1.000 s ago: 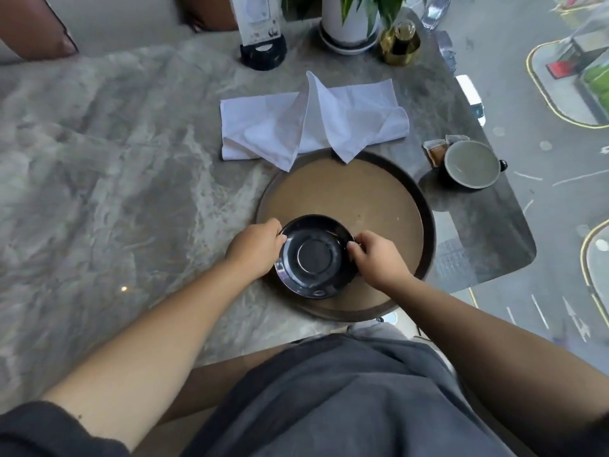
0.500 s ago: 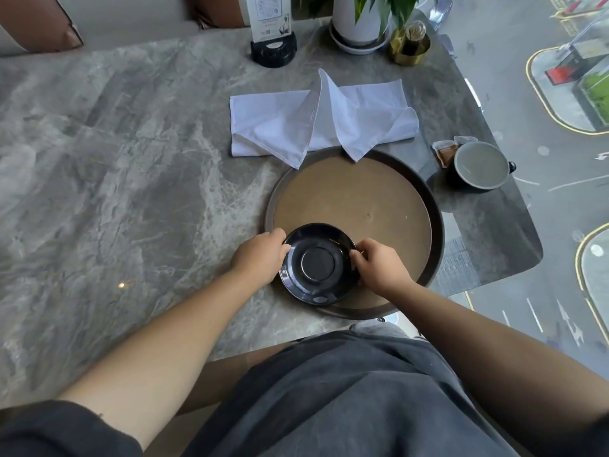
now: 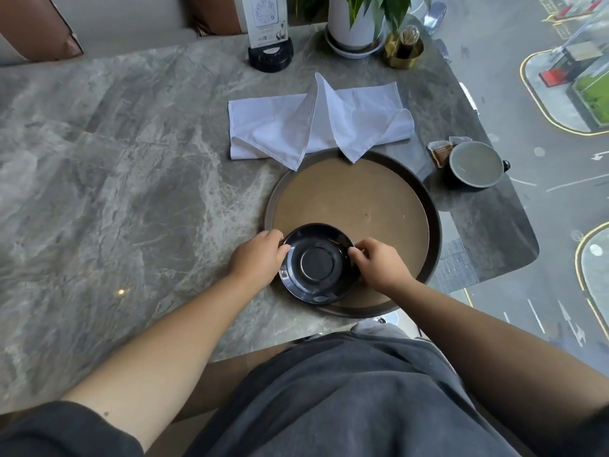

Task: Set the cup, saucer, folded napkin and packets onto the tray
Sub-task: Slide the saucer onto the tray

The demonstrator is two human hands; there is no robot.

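A glossy black saucer [image 3: 318, 263] lies on the near left part of the round brown tray [image 3: 365, 196]. My left hand [image 3: 255, 258] grips its left rim and my right hand [image 3: 379, 263] pinches its right rim. A white cloth napkin [image 3: 316, 122], loosely folded, lies on the table beyond the tray, two of its corners overlapping the tray's far rim. A dark cup [image 3: 476, 166] with a pale inside stands on the table right of the tray. The packets [image 3: 443, 151] sit just left of the cup.
The grey marble table [image 3: 115, 176] ends close to the tray on the right and near sides. At the far edge stand a menu card holder [image 3: 270, 54], a white plant pot [image 3: 354, 31] and a small gold holder [image 3: 405, 51].
Both hands stay on the saucer, which sits in about the same spot on the tray. The fingers of my right hand have shifted on the rim.
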